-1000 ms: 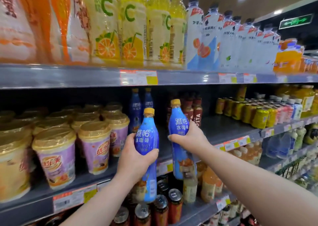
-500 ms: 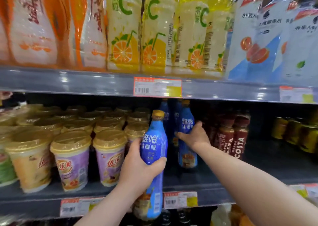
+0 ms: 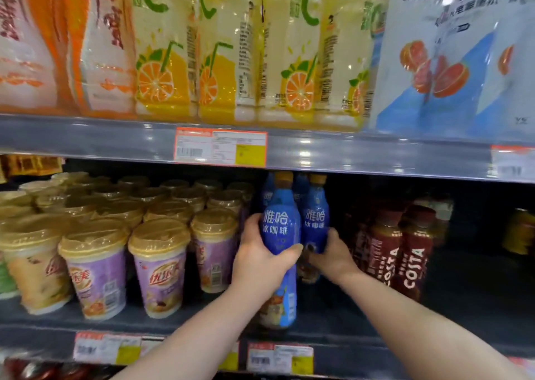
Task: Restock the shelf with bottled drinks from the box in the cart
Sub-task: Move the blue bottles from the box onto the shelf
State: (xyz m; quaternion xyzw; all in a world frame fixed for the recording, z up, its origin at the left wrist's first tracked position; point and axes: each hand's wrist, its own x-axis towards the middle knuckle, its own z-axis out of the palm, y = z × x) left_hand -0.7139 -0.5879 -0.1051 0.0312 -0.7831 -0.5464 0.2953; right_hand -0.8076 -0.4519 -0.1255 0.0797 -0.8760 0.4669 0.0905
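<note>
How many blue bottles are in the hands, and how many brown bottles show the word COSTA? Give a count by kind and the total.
Blue bottles, one in the left hand, one in the right hand: 2
Brown COSTA bottles: 2
Total: 4
More bottles behind are too dark to count.

The left hand [image 3: 260, 264] and right hand [image 3: 333, 258] are bare. Both forearms [image 3: 419, 321] are uncovered to the frame's edge. The nails look short, though blurred.

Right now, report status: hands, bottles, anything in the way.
Left hand grips front blue bottle. Right hand holds rear blue bottle, deeper on shelf. Milk-tea cups close left, Costa bottles right.
</note>
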